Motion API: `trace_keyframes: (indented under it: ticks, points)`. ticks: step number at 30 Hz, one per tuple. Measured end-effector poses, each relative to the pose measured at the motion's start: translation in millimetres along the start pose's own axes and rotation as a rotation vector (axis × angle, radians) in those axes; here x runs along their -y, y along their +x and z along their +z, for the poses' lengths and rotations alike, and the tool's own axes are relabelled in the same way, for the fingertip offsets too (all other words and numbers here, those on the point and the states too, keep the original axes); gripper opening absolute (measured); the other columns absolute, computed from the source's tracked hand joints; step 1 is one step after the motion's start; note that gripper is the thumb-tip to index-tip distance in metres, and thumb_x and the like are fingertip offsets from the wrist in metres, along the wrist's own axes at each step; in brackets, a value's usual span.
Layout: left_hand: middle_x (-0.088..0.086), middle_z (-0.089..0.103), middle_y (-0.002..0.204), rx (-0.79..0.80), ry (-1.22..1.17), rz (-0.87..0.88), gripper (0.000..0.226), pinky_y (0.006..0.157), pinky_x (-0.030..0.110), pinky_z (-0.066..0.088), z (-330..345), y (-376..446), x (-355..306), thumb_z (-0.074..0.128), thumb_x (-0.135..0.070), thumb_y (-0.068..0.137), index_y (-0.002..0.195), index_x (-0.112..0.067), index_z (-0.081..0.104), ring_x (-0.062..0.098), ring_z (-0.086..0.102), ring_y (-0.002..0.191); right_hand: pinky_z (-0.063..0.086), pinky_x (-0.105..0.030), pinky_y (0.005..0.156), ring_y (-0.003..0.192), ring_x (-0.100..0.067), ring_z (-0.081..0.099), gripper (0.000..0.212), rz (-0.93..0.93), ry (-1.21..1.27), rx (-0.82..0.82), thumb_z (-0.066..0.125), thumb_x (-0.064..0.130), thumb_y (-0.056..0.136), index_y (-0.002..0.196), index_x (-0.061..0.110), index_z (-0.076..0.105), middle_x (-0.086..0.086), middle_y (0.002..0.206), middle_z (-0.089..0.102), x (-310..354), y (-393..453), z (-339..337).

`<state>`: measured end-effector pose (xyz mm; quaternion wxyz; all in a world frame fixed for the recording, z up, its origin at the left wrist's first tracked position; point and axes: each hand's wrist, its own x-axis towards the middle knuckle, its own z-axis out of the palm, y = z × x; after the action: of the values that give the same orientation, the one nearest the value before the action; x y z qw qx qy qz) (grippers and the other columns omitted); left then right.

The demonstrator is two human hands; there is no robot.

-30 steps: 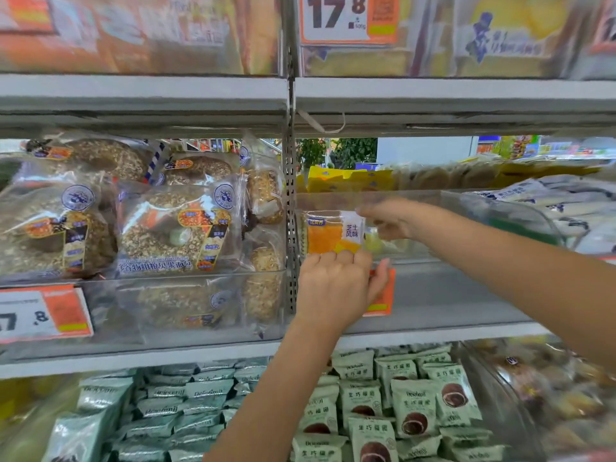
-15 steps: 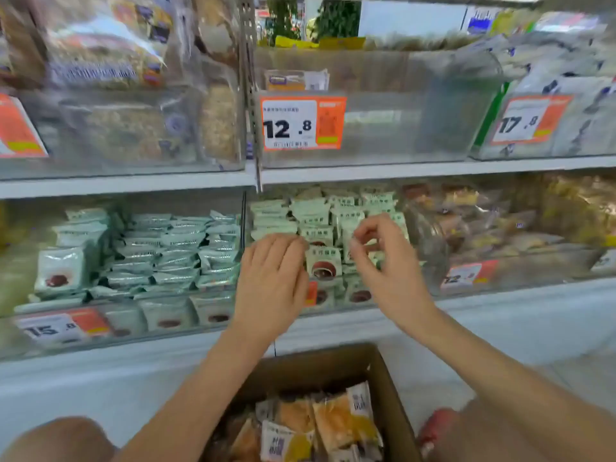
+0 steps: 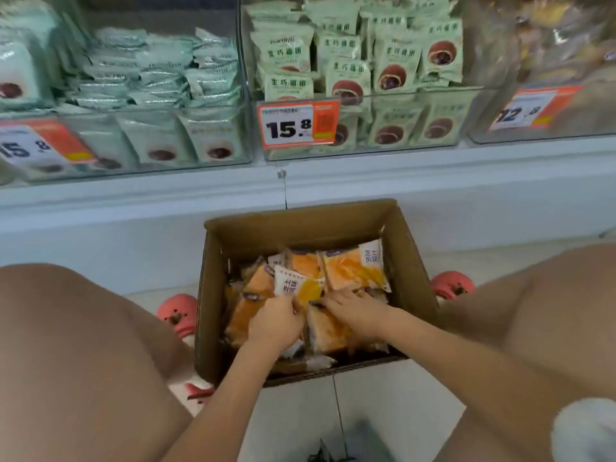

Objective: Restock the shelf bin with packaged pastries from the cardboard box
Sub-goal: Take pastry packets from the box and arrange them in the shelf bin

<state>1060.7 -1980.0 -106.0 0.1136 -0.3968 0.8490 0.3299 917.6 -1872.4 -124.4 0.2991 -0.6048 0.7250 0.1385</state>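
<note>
An open cardboard box [image 3: 410, 261] stands on the floor between my knees, holding several orange-and-white pastry packets [image 3: 353, 268]. Both my hands are inside it. My left hand [image 3: 276, 320] pinches the lower edge of a white-and-yellow packet [image 3: 296, 286] lying on top of the pile. Just to its right, my right hand [image 3: 350, 310] lies on the packets with its fingertips at that same packet's corner; I cannot make out whether it grips anything. The clear bin higher up that holds this kind of packet is out of view.
Clear bins of green pastry packs [image 3: 350, 61] with a 15.8 price tag [image 3: 293, 126] fill the lowest shelf just above the box. A 12.8 tag [image 3: 530, 110] marks the bin at right. Pink shoes [image 3: 176, 315] flank the box on the white floor.
My view dropped from the upper shelf bin to the floor box. Both hands left a packet in that bin, came down past the green packs and now reach into the box.
</note>
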Motion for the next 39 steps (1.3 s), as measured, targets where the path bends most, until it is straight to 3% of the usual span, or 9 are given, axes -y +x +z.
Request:
trace_keyframes:
  ticks: [3, 8, 14, 19, 23, 27, 30, 34, 39]
  points:
    - [0.004, 0.064, 0.097, 0.045, -0.137, -0.089, 0.007, 0.077, 0.034, 0.050, 2, 0, 14, 0.049, -0.021, 0.090, 0.086, -0.024, 0.054, 0.023, 0.059, 0.091, 0.015, -0.060, 0.113, 0.146, -0.026, 0.000, 0.125, -0.009, -0.107, 0.050, 0.081, 0.048, 0.063, 0.150, 0.027, -0.006, 0.000, 0.159, -0.004, -1, -4, 3]
    - [-0.003, 0.056, 0.084, 0.042, -0.391, -0.153, 0.008, 0.071, 0.029, 0.043, -7, -3, 16, 0.055, -0.025, 0.092, 0.092, -0.017, 0.054, 0.016, 0.054, 0.084, 0.026, -0.056, 0.109, 0.140, -0.029, 0.022, 0.106, -0.043, -0.172, -0.049, 0.074, 0.047, 0.072, 0.150, 0.021, 0.006, -0.008, 0.154, 0.020, 11, -7, -6]
    - [0.006, 0.055, 0.126, 0.162, -0.785, -0.290, 0.073, 0.086, 0.034, 0.052, -22, -16, 8, 0.066, -0.056, 0.079, 0.134, -0.013, 0.042, 0.021, 0.056, 0.110, 0.023, -0.059, 0.110, 0.138, -0.025, 0.022, 0.100, -0.041, -0.004, -0.201, 0.075, 0.041, 0.072, 0.147, 0.027, 0.012, -0.003, 0.150, 0.026, 22, -25, -37]
    - [0.009, 0.070, 0.109, 0.286, -1.179, -0.231, 0.055, 0.074, 0.040, 0.059, -33, -24, 3, 0.073, -0.036, 0.076, 0.124, -0.015, 0.054, 0.026, 0.069, 0.096, 0.012, -0.053, 0.116, 0.141, -0.019, 0.014, 0.101, -0.091, 0.116, -0.390, 0.071, 0.052, 0.073, 0.149, 0.030, 0.009, 0.003, 0.154, 0.020, 35, -42, -56]
    - [0.010, 0.072, 0.106, 0.228, -1.273, -0.130, 0.047, 0.070, 0.038, 0.060, -39, -26, 0, 0.067, -0.032, 0.081, 0.122, -0.014, 0.055, 0.026, 0.070, 0.093, 0.012, -0.044, 0.118, 0.144, -0.013, 0.010, 0.092, -0.047, 0.564, -0.594, 0.065, 0.057, 0.077, 0.149, 0.031, 0.013, 0.007, 0.156, 0.017, 29, -53, -76]
    - [0.009, 0.072, 0.104, 0.226, -1.318, -0.062, 0.049, 0.063, 0.033, 0.059, -42, -28, -5, 0.058, -0.044, 0.082, 0.122, -0.016, 0.053, 0.025, 0.070, 0.092, 0.048, -0.030, 0.085, 0.107, -0.017, 0.059, 0.038, 0.252, 0.980, -0.881, 0.036, 0.047, 0.097, 0.122, 0.019, 0.044, -0.005, 0.120, 0.059, 16, -54, -78]
    - [0.010, 0.072, 0.106, 0.205, -1.281, -0.077, 0.060, 0.063, 0.035, 0.059, -42, -27, -12, 0.033, -0.064, 0.084, 0.122, -0.023, 0.054, 0.026, 0.070, 0.093, 0.041, -0.023, 0.054, 0.070, -0.023, 0.059, 0.031, 0.325, 1.001, -0.858, 0.031, 0.040, 0.101, 0.092, 0.015, 0.047, -0.007, 0.081, 0.061, 15, -50, -66]
    - [0.012, 0.072, 0.102, 0.070, -1.276, -0.160, 0.061, 0.054, 0.036, 0.058, -39, -26, -15, 0.018, -0.062, 0.093, 0.125, -0.024, 0.054, 0.026, 0.072, 0.083, 0.034, -0.018, 0.050, 0.064, -0.016, 0.052, 0.035, 0.281, 1.004, -0.954, 0.031, 0.033, 0.102, 0.089, 0.006, 0.050, -0.013, 0.078, 0.059, 21, -43, -58]
    - [0.011, 0.072, 0.101, -0.072, -1.252, -0.108, 0.050, 0.054, 0.040, 0.059, -42, -24, -12, 0.024, -0.053, 0.098, 0.123, -0.021, 0.054, 0.029, 0.072, 0.083, 0.043, -0.018, 0.059, 0.082, -0.017, 0.061, 0.030, 0.340, 1.394, -0.900, 0.034, 0.034, 0.102, 0.097, 0.017, 0.059, -0.008, 0.094, 0.065, 18, -40, -61]
